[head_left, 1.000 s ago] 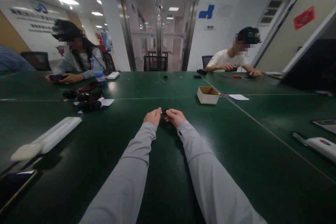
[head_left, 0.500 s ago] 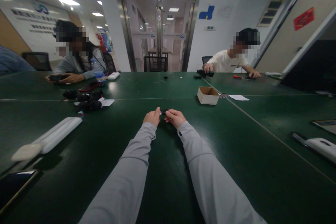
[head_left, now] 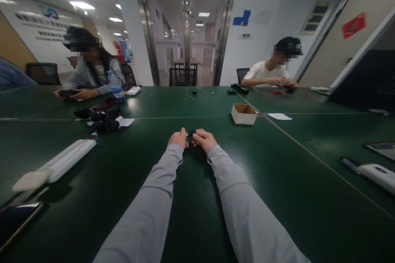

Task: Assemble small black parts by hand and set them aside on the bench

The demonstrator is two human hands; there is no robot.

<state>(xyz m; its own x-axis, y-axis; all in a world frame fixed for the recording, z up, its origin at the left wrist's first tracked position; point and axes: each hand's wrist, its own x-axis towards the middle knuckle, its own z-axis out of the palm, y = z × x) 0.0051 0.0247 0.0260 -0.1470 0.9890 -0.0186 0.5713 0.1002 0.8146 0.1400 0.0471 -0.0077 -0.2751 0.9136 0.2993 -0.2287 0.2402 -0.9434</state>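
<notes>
Over the middle of the green table (head_left: 197, 160), a small black piece with a shiny metal end (head_left: 191, 132) spans the gap between my two hands. My left hand (head_left: 178, 139) pinches its metal end between thumb and fingers. On the other side, my right hand (head_left: 205, 139) is closed on the black end. The piece is too small, and too much covered by fingers, for its kind to show. Both forearms reach forward in light grey sleeves.
An open cardboard box (head_left: 243, 114) stands ahead to the right, near a white paper (head_left: 279, 116). Black devices (head_left: 105, 125) cluster ahead left. A long white object (head_left: 72, 158) and a phone (head_left: 20, 218) lie at left. Two people sit across, near a water bottle (head_left: 115, 86).
My hands have shifted only slightly, and more of the black piece shows between them. The person at right has drawn both hands together, leaving a black object on the table.
</notes>
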